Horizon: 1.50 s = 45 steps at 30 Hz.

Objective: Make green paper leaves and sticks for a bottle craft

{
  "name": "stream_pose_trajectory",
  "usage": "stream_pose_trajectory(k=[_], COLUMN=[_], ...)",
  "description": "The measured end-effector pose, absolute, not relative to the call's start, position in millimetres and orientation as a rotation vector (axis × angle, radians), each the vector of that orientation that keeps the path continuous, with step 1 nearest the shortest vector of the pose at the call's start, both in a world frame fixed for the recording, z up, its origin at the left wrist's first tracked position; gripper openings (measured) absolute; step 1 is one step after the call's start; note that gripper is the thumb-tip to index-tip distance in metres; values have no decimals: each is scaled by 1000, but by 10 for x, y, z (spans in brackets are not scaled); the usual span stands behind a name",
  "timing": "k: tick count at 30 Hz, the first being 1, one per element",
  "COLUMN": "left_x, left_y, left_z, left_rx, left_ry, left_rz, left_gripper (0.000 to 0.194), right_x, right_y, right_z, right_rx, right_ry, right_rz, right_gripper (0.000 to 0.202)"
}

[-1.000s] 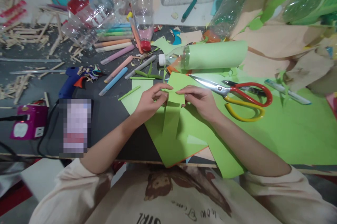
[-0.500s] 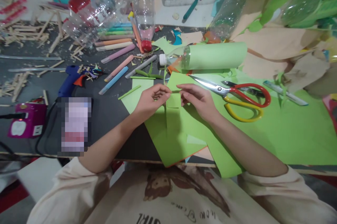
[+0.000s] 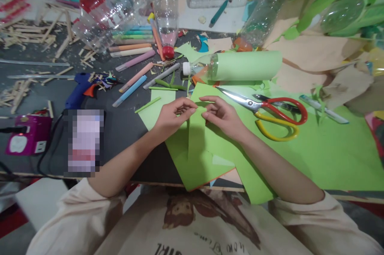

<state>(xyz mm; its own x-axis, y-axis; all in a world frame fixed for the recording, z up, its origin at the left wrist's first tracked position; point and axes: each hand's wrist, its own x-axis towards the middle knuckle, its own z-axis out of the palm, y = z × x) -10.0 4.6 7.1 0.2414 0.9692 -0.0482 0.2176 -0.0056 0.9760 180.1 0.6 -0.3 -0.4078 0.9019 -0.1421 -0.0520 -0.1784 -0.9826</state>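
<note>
A small piece of green paper (image 3: 201, 109) is held up between my two hands, seen nearly edge-on. My left hand (image 3: 174, 116) pinches its left end between thumb and fingertips. My right hand (image 3: 223, 117) has its thumb and curled fingers at the right end, with the index finger raised above. Beneath both hands lie green paper sheets (image 3: 192, 167) that overlap one another. To the right of my right hand, large scissors (image 3: 255, 105) with one red and one yellow handle rest partly spread on the paper. Beyond my hands, a plastic bottle (image 3: 246, 66) wrapped in pale green paper lies on its side.
Several markers (image 3: 130, 90) are spread at the back left. A blue glue gun (image 3: 80, 87) lies near wooden sticks (image 3: 22, 91). A purple box (image 3: 28, 135) and a blurred-out rectangle (image 3: 84, 141) sit at left. Clear bottles (image 3: 166, 11) and crumpled brown paper (image 3: 318, 53) fill the back.
The small green paper piece has tipped from showing its flat face to nearly edge-on. My right hand has shifted slightly left, closer to my left hand.
</note>
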Motion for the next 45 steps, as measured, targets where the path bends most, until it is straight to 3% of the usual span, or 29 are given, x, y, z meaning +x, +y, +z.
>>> stream_pose_trajectory(k=[9, 30, 34, 45], left_x=[-105, -120, -130, -145], left_y=[52, 54, 49, 87], left_z=[59, 27, 27, -15], left_rx=[1501, 1467, 1463, 1470], left_ry=[1190, 1166, 1188, 1219], left_rz=[884, 929, 965, 988], left_gripper=[27, 29, 29, 37], right_x=[1801, 1794, 1784, 1768], right_y=[7, 0, 8, 21], right_z=[-7, 2, 50, 77], right_rx=[-1030, -1074, -1127, -1165], right_ry=[-1381, -1333, -1389, -1473], right_rz=[1634, 1705, 1704, 1669], right_gripper=[42, 53, 41, 46])
